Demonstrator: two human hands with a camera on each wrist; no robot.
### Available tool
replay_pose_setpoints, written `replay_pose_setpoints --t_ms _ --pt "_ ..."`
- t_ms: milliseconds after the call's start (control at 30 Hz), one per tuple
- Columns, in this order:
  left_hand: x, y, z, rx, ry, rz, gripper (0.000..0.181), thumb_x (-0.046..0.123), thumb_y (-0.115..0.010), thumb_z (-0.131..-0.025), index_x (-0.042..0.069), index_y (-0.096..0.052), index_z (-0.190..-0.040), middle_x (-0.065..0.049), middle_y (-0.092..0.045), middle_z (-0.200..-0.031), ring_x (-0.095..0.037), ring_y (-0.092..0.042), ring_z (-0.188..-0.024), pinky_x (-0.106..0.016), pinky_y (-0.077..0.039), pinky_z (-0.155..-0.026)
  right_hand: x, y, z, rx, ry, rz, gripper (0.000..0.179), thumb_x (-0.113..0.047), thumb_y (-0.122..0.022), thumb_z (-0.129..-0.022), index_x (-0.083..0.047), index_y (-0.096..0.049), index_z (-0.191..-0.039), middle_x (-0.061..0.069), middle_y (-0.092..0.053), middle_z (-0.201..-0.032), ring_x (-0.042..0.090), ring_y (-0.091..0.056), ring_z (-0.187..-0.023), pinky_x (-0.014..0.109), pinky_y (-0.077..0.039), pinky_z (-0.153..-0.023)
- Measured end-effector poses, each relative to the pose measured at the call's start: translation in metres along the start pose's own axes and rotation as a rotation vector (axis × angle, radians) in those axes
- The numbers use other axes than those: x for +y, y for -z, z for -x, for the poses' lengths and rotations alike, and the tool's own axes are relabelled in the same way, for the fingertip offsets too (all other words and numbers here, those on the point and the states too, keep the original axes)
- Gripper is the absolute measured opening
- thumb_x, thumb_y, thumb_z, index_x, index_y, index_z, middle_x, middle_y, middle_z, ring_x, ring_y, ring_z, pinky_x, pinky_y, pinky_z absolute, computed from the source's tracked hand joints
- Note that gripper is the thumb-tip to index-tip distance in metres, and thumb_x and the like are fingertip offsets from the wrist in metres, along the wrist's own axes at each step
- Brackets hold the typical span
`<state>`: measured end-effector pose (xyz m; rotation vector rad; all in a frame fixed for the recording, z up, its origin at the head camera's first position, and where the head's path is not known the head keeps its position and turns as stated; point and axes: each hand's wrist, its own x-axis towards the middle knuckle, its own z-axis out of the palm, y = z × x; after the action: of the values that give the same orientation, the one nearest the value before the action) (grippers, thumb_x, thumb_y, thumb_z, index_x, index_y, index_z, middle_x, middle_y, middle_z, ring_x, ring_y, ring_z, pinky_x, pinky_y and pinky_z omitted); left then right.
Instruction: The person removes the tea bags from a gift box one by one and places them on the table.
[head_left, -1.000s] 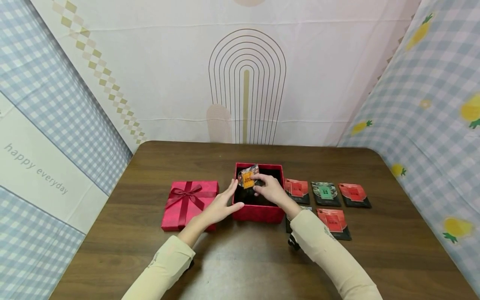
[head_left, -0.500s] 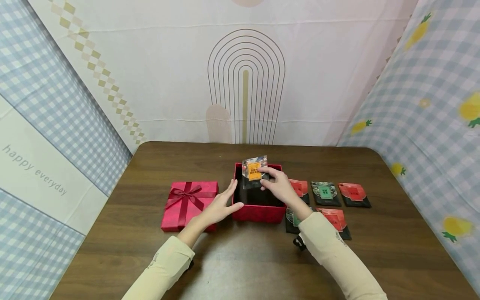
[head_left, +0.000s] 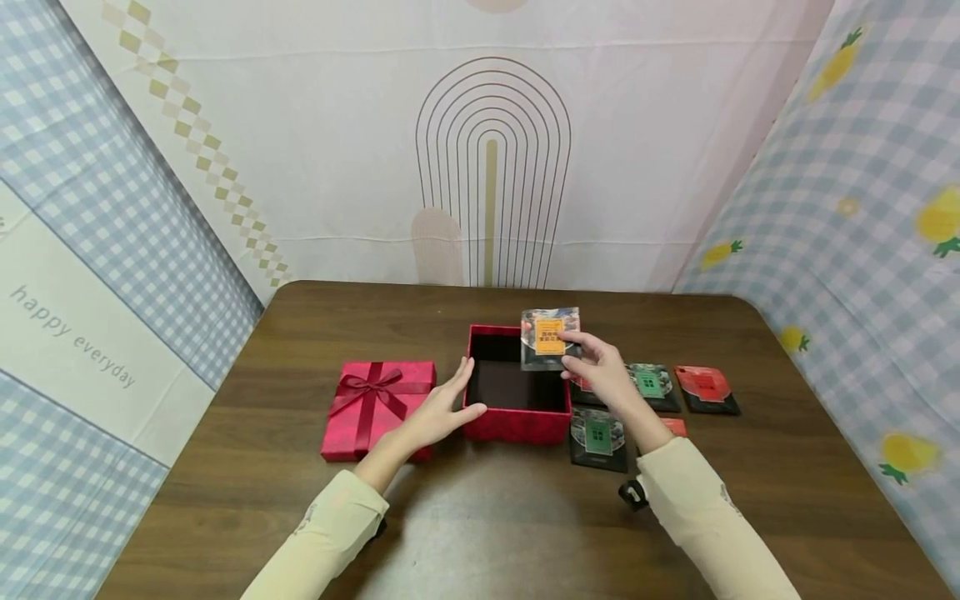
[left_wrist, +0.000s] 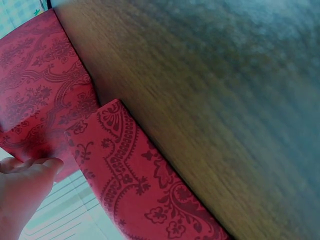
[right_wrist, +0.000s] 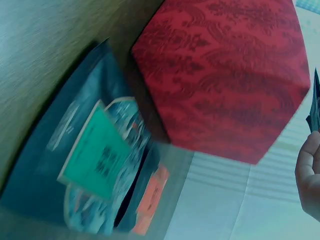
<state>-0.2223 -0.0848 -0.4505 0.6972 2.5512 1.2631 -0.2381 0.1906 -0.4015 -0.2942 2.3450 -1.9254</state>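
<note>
My right hand [head_left: 602, 374] pinches a flat sachet [head_left: 550, 339] with an orange label by its right edge, above the right side of a red gift box [head_left: 517, 427]. The box stands without its lid and its dark inside shows. My left hand [head_left: 437, 412] touches the box's left side, fingers straight and thumb spread at the near corner. In the left wrist view, the fingertips rest at the patterned box wall [left_wrist: 45, 75]. In the right wrist view, the right fingers [right_wrist: 307, 160] and the sachet's edge show only at the frame's right side.
A red lid [head_left: 378, 410] with a ribbon bow lies left of the box. Right of the box lie sachets with green labels, such as the near green sachet [head_left: 598, 439], and red ones, such as the far red sachet [head_left: 707, 389]. My right arm partly covers some.
The right hand has lifted the orange-labelled sachet up out of the box and carried it to the right. My left hand has stayed at the box's side.
</note>
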Motion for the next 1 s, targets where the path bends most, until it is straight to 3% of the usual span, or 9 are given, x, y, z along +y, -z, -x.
replay_pose_setpoints --t_ms 167,467,633,733,833,900,1000 --pt "0.001 0.001 0.0 -0.001 -0.007 0.007 0.078 0.033 -0.057 -0.09 0.01 -0.009 -0.147 -0.011 -0.005 -0.152 -0.028 -0.018 -0.137 -0.045 -0.022 -0.107 0.003 0.018 0.013 0.043 -0.026 0.014 0.043 -0.005 -0.053 -0.091 0.003 -0.043 -0.132 0.025 -0.043 -0.13 0.005 -0.06 -0.067 0.022 -0.051 -0.071" --pt "0.003 0.001 0.0 -0.001 -0.012 0.003 0.077 0.03 -0.057 -0.09 0.008 -0.009 -0.147 -0.012 -0.005 -0.152 -0.026 -0.017 -0.137 -0.044 -0.021 -0.108 0.015 0.044 0.036 0.096 -0.038 -0.019 0.045 -0.011 -0.052 -0.093 0.003 -0.04 -0.133 0.02 -0.026 -0.146 0.004 -0.062 -0.073 0.02 -0.05 -0.074" --pt "0.002 0.0 0.0 -0.002 -0.005 0.008 0.077 0.03 -0.057 -0.09 0.009 -0.009 -0.147 -0.014 -0.005 -0.152 -0.027 -0.017 -0.137 -0.044 -0.021 -0.108 0.028 0.057 0.052 0.112 -0.084 -0.033 0.045 -0.016 -0.054 -0.092 -0.004 -0.042 -0.134 0.021 -0.02 -0.148 0.003 -0.062 -0.075 0.02 -0.051 -0.071" --pt "0.001 -0.001 0.0 -0.009 -0.001 0.005 0.077 0.031 -0.056 -0.09 0.01 -0.008 -0.147 -0.013 -0.005 -0.152 -0.026 -0.017 -0.137 -0.044 -0.021 -0.108 0.036 0.068 0.062 0.122 -0.102 -0.056 0.045 -0.018 -0.056 -0.092 -0.007 -0.044 -0.133 0.013 -0.031 -0.144 0.003 -0.062 -0.076 0.02 -0.051 -0.069" --pt "0.001 -0.001 0.0 -0.007 -0.005 0.01 0.077 0.031 -0.057 -0.09 0.009 -0.008 -0.147 -0.012 -0.004 -0.152 -0.027 -0.017 -0.137 -0.044 -0.021 -0.108 0.043 0.08 0.071 0.138 -0.089 -0.113 0.04 -0.014 -0.057 -0.091 -0.01 -0.048 -0.13 -0.004 -0.049 -0.125 0.005 -0.062 -0.076 0.02 -0.051 -0.069" --pt "0.001 0.0 0.0 -0.002 -0.009 0.008 0.077 0.03 -0.057 -0.09 0.009 -0.008 -0.147 -0.011 -0.005 -0.152 -0.027 -0.018 -0.137 -0.044 -0.021 -0.108 0.047 0.088 0.077 0.146 -0.073 -0.164 0.036 -0.01 -0.057 -0.09 -0.013 -0.053 -0.125 -0.015 -0.054 -0.111 0.005 -0.062 -0.076 0.019 -0.051 -0.068" --pt "0.001 0.0 0.0 0.004 -0.015 0.008 0.077 0.03 -0.057 -0.09 0.009 -0.009 -0.147 -0.012 -0.005 -0.152 -0.028 -0.018 -0.137 -0.045 -0.022 -0.108 0.053 0.099 0.085 0.156 -0.049 -0.216 0.033 -0.004 -0.057 -0.089 -0.018 -0.059 -0.118 -0.02 -0.058 -0.105 0.005 -0.062 -0.076 0.019 -0.051 -0.067"
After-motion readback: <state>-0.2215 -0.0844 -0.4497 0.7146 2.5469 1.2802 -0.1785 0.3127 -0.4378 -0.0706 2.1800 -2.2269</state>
